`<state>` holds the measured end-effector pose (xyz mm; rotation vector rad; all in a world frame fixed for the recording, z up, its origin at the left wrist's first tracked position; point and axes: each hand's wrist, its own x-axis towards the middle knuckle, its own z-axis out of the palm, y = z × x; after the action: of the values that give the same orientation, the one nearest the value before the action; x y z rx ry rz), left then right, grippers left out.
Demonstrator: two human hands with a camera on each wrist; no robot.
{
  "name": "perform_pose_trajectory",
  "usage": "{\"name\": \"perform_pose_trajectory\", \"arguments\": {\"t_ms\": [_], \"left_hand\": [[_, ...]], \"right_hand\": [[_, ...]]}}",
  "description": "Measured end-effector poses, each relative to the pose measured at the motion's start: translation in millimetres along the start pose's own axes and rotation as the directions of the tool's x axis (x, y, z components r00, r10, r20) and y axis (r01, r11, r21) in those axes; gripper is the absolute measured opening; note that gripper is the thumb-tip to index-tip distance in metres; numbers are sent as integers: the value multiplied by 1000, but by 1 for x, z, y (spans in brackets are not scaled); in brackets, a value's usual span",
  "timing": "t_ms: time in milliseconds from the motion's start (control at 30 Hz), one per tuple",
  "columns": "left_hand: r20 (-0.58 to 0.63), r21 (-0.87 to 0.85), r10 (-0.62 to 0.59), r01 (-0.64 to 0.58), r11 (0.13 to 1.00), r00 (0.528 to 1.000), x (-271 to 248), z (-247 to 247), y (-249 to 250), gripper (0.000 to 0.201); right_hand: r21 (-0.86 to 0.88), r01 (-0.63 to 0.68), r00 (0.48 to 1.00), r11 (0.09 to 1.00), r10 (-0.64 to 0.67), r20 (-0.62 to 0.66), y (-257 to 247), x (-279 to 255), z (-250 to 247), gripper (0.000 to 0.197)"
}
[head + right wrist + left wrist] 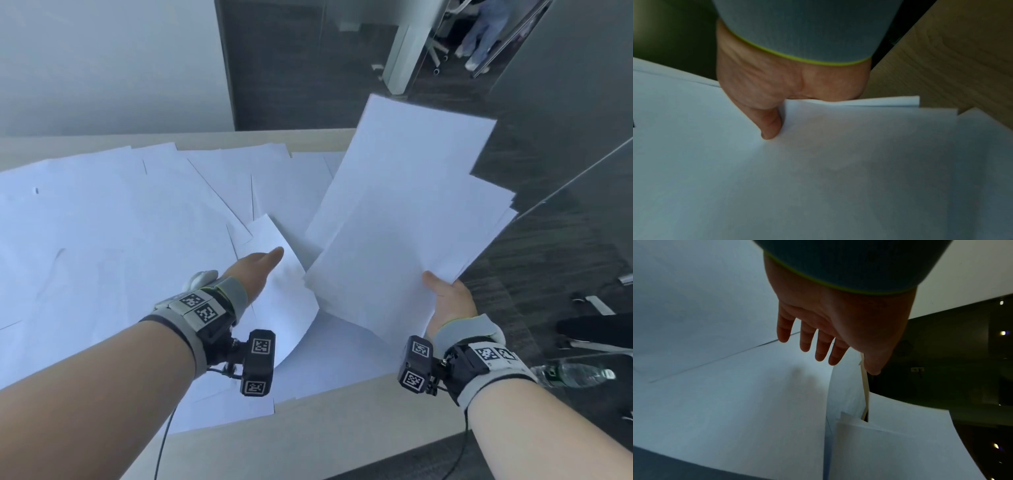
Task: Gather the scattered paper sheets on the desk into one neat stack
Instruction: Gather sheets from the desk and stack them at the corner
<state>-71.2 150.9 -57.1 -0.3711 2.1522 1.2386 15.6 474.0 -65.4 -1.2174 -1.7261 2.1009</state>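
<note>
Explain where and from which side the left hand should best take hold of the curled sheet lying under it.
Probably by its raised right edge. The curled sheet bows up off the pile there, beside the bundle held by the right hand, leaving a gap under it. The left hand, fingers straight above it, could slip them under that lifted edge from the right, thumb on top.

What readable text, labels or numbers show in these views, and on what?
None can be read.
Paper sheets on the desk: blank.
Held stack in the right hand: blank on the side that shows.
Wrist rigs: black-and-white square code markers only, no letters or digits.
Plastic bottle on the floor: label too blurred to read.
</note>
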Motion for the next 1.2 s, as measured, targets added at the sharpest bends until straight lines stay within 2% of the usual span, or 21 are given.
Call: {"name": "perform_pose_trajectory", "arguments": {"t_ms": [67,133,200,300,367,467,533,600,733,900,1033,1133,1200], "left_hand": [[23,-38,15,-15,999,1000,9,0,-4,94],[19,-82,30,-29,996,999,10,2,-2,81],[19,-155,58,-54,986,998,1,4,10,72],[-1,-168,125,-124,978,992,-11,6,27,81],[-43,-184,196,-201,962,980,-13,3,33,65],[-48,-337,235,-238,911,971,-10,-6,40,37],[-101,-433,246,-265,861,964,-8,-12,43,31],[-154,-456,268,-309,835,951,-6,-19,45,27],[-196,-404,301,-356,842,933,-5,-31,40,26],[-125,-319,259,-286,904,958,-8,-20,19,41],[-72,-253,243,-253,934,967,-6,-6,15,53],[14,-122,218,-215,969,976,-1,4,17,73],[66,22,181,-183,983,981,3,10,18,69]], "right_hand": [[23,14,1000,1000,-14,6,-5,1,-5,17],[46,7,999,999,-8,37,-9,-2,-7,7],[37,-6,993,999,2,116,-10,-5,-5,10],[0,-40,973,999,38,227,-9,-15,4,15],[-20,-44,957,999,48,286,-7,-21,12,19],[-34,-27,942,999,37,334,-7,-27,25,18],[-11,-18,930,1000,21,367,-11,-29,33,17],[23,-15,915,1000,5,403,-16,-31,41,18],[5,32,907,999,-31,420,-17,-30,55,21],[-95,73,927,993,-32,373,-6,-29,63,19],[-84,66,931,994,-31,364,0,-25,64,19],[-98,84,927,992,-41,372,-1,-21,63,19],[-131,100,925,986,-44,378,-2,-19,60,17]]}}
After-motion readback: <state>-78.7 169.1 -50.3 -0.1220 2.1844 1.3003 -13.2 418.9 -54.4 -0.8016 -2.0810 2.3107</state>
